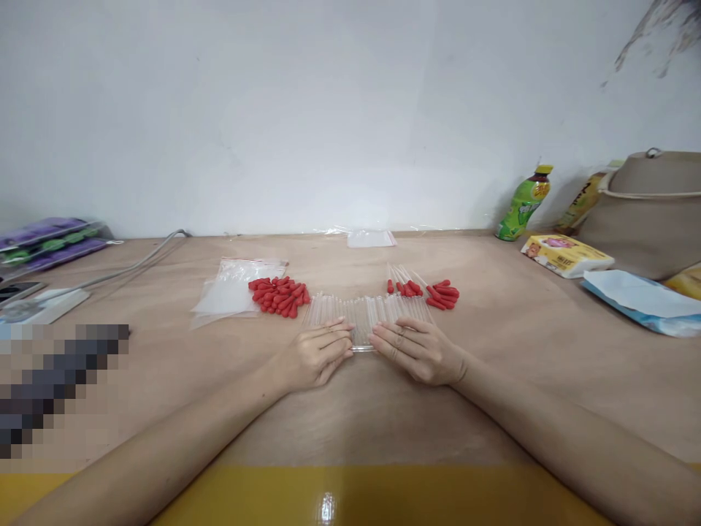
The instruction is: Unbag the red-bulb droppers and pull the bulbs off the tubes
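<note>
A row of thin clear tubes point(360, 314) lies side by side on the table, and both my hands rest on it. My left hand point(320, 353) covers the row's left part with its fingers stretched out flat. On the right part lies my right hand point(416, 349), fingers also extended and flat. Between the hands, a clear crosswise edge or rod point(364, 349) shows at the near end of the tubes. A heap of red rubber bulbs point(280, 296) sits beyond my left hand. Beyond the right one are more red bulbs point(445, 294), several with thin clear stems point(404, 274). My palms hide some tubes.
Clear plastic bags point(227, 288) lie left of the red heap, another small bag point(369, 238) by the wall. At left are purple packs point(52, 241) and a cable point(136, 263). At right stand a green bottle point(524, 204), a tissue pack point(567, 256), a blue-white packet point(638, 299) and a hat-like object point(640, 226).
</note>
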